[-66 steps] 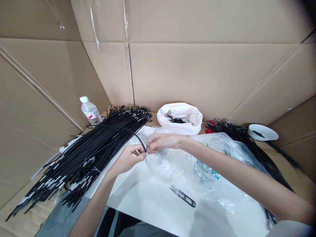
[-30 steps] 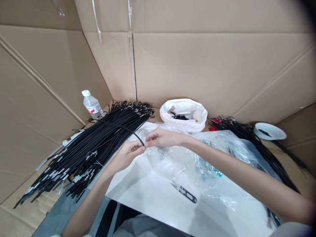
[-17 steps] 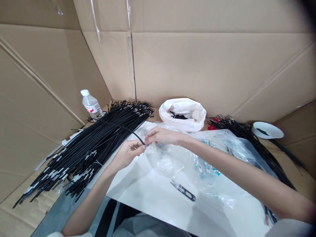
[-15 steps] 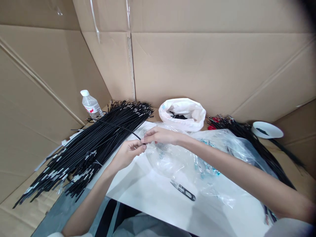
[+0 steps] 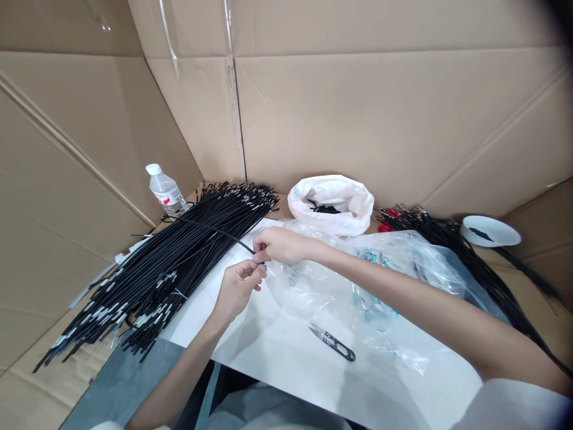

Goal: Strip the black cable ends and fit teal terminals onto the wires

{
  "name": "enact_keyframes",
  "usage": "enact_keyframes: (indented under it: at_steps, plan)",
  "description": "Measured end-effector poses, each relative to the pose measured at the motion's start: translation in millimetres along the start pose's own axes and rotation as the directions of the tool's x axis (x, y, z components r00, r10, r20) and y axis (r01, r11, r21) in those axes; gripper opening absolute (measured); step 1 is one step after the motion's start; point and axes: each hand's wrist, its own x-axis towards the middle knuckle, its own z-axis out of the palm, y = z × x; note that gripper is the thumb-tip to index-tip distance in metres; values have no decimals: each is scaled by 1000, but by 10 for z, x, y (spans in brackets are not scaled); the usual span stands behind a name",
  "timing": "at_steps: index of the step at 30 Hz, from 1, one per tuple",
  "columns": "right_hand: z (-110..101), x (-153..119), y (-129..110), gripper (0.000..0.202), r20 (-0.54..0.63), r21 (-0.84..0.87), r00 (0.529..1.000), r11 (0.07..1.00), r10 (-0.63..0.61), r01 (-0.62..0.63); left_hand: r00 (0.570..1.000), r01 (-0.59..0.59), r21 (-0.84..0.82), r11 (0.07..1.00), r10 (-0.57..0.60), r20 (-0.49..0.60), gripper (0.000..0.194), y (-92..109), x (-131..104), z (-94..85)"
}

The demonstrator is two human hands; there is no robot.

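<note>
A single black cable (image 5: 224, 234) runs from the pile to my two hands, which meet over the white table sheet. My right hand (image 5: 283, 245) is closed, pinching the cable close to its end. Just below it, my left hand (image 5: 237, 289) has thumb and fingers pressed together at the cable's tip. Pale, thin strands seem to stick out past the fingertips; their detail is too small to make out. Several black cables with whitish ends lie in a large pile (image 5: 179, 257) left of my hands. Thread snips (image 5: 332, 343) rest on the sheet nearer to me.
A clear plastic bag (image 5: 313, 292) spreads under my right forearm. Behind it stands a white bag (image 5: 331, 224) with short black pieces inside. At the right are more dark cables (image 5: 474, 263) and a white bowl (image 5: 501, 236). A water bottle (image 5: 166, 190) stands behind the pile. Cardboard walls surround the table.
My left hand has shifted slightly right and down, its thumb now closer under the right fingertips. The right hand has turned a little, and pale strands now show at the cable's tip.
</note>
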Motion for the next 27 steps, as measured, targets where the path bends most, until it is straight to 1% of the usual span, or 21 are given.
enact_keyframes:
  at_steps: [2, 4, 6, 7, 8, 9, 10, 12, 14, 16, 18, 22, 25, 27]
  plan:
    - [4, -16, -46, 17, 13, -60, 1000, 998, 14, -13, 997, -23, 19, 1000, 22, 71, 31, 3, 12, -38]
    - [14, -29, -92, 16, 18, -114, 999, 993, 35, -32, 992, -73, 130, 989, 58, 114, 28, 41, 9, -91]
    - [28, -33, -122, 18, 15, -145, 998, 988, 54, -51, 988, -129, 302, 945, 97, 116, 26, 98, -11, -136]
    - [35, -29, -128, 19, 16, -135, 998, 989, 61, -58, 988, -141, 361, 922, 111, 104, 25, 124, -25, -149]
    - [41, -23, -127, 20, 22, -105, 998, 993, 63, -61, 990, -136, 373, 918, 112, 85, 24, 143, -40, -156]
    - [45, -14, -121, 21, 28, -61, 998, 996, 61, -59, 993, -109, 330, 938, 91, 69, 22, 153, -54, -157]
    - [47, -6, -110, 22, 31, -11, 998, 998, 56, -56, 997, -61, 242, 968, 47, 62, 22, 152, -67, -154]
    - [46, 6, -86, 21, 11, 78, 999, 996, 40, -41, 994, 73, 8, 997, -74, 84, 25, 127, -87, -142]
    - [42, 8, -73, 19, -26, 132, 999, 991, 41, -37, 982, 177, -168, 970, -163, 91, 35, 88, -102, -130]
    - [42, 1, -73, 19, -53, 166, 997, 985, 54, -44, 983, 184, -239, 954, -179, 42, 49, 56, -112, -120]
    - [49, -7, -75, 21, -59, 205, 996, 978, 62, -49, 988, 146, -248, 958, -154, -12, 56, 42, -113, -112]
    - [80, -11, -50, 23, -4, 312, 999, 949, 50, -46, 996, 50, -191, 980, -64, -66, 46, 60, -97, -127]
    - [97, -4, -9, 25, 21, 339, 998, 938, 62, -66, 993, -48, -7, 999, 47, -110, 42, 91, -101, -190]
    - [99, 5, 19, 25, 23, 371, 999, 927, 45, -51, 993, -77, 96, 992, 84, -78, 43, 112, -121, -234]
